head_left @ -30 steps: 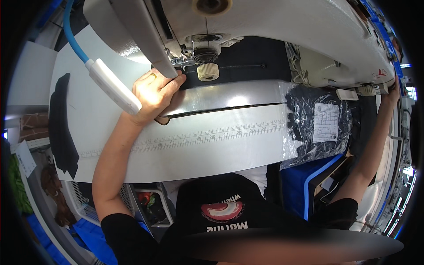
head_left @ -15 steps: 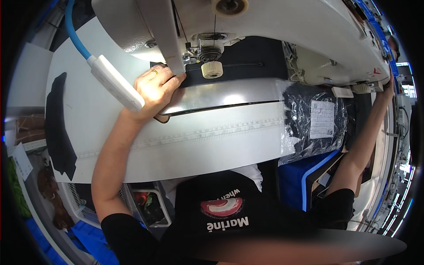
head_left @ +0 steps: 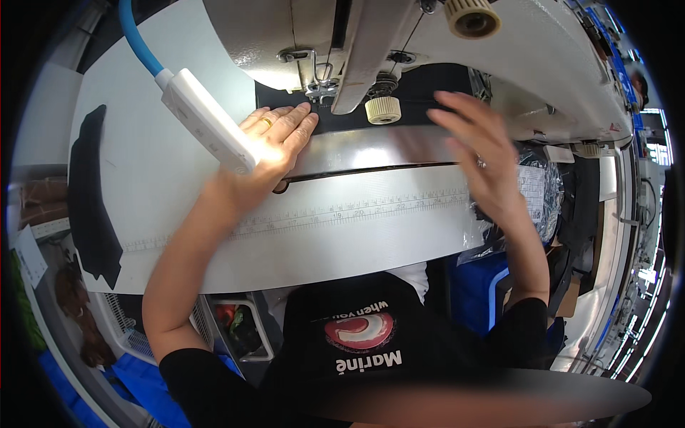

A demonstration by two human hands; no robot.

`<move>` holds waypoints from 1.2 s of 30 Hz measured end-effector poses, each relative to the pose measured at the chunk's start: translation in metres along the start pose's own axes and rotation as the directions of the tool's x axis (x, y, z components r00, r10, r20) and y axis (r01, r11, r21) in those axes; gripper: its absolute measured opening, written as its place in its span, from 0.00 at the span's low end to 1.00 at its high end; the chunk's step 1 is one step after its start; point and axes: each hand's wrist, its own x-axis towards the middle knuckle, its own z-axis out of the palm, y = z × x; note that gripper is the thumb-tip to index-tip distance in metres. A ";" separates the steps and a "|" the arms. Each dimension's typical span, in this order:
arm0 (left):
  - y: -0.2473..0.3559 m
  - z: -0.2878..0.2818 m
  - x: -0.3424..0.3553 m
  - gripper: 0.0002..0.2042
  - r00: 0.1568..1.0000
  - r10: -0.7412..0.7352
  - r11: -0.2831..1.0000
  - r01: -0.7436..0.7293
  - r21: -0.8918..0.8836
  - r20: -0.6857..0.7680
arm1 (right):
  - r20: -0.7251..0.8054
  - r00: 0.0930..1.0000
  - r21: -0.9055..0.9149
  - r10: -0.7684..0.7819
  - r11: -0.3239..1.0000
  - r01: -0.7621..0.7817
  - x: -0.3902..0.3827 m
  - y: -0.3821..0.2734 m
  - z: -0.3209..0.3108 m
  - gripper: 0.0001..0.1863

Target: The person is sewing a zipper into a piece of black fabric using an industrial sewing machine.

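Note:
A dark piece of fabric (head_left: 421, 103) lies under the head of a white sewing machine (head_left: 535, 64). My left hand (head_left: 282, 139), with a ring on one finger, rests on its left part, fingers stretched out flat just left of the presser foot (head_left: 321, 89). Over the right part of the fabric and the shiny metal bed (head_left: 378, 148) hovers my right hand (head_left: 484, 153); its fingers are spread, slightly blurred, and it holds nothing. A cream knob (head_left: 383, 109) stands between the hands.
A white lamp (head_left: 207, 121) on a blue hose hangs over my left wrist. At left lies a curved black fabric piece (head_left: 93, 200). Right of the ruler-marked white table (head_left: 385, 235) sits a clear plastic bag (head_left: 549, 189). A blue bin (head_left: 467, 292) and small basket (head_left: 267, 342) stand below.
My right hand has come from the machine's far right end to above the fabric. The left hand has flattened, its fingers now stretched out. The whole view has shifted somewhat.

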 end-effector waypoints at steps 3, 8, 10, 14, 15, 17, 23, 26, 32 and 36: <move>0.008 0.004 -0.003 0.19 0.998 -0.054 0.998 0.055 0.040 -0.030 | -0.017 0.979 -0.073 -0.206 0.976 0.204 0.042 -0.007 0.069 0.13; 0.008 0.008 -0.004 0.20 0.996 -0.069 0.998 0.070 0.006 -0.050 | -0.048 0.951 -0.143 -0.307 0.944 0.298 0.066 -0.012 0.097 0.14; 0.008 0.007 -0.004 0.21 0.996 -0.070 0.997 0.071 0.004 -0.057 | -0.056 0.942 -0.176 -0.332 0.932 0.318 0.065 -0.017 0.096 0.22; 0.010 0.005 -0.005 0.15 0.996 -0.091 0.996 0.092 0.008 -0.013 | -0.156 0.930 -0.163 -0.333 0.937 0.308 0.064 -0.022 0.100 0.09; 0.010 0.005 -0.004 0.15 0.995 -0.093 0.996 0.093 0.002 -0.038 | -0.162 0.928 -0.169 -0.337 0.935 0.311 0.064 -0.021 0.101 0.09; 0.010 0.006 -0.003 0.15 0.996 -0.083 0.997 0.083 0.002 -0.029 | -0.165 0.927 -0.177 -0.336 0.935 0.308 0.064 -0.021 0.102 0.09; 0.008 0.008 -0.002 0.15 0.996 -0.062 0.998 0.062 -0.012 -0.057 | -0.129 0.943 -0.172 -0.308 0.943 0.284 0.063 -0.025 0.098 0.08; 0.007 0.009 -0.002 0.16 0.996 -0.049 0.999 0.048 -0.019 -0.077 | -0.140 0.941 -0.175 -0.309 0.943 0.284 0.064 -0.026 0.097 0.08; 0.008 0.009 -0.002 0.16 0.996 -0.059 0.998 0.057 -0.024 -0.074 | -0.125 0.940 -0.184 -0.317 0.939 0.292 0.064 -0.028 0.095 0.12; 0.009 0.010 -0.001 0.16 0.991 -0.075 0.997 0.072 -0.031 -0.109 | -0.113 0.939 -0.237 -0.324 0.927 0.291 0.064 -0.031 0.096 0.14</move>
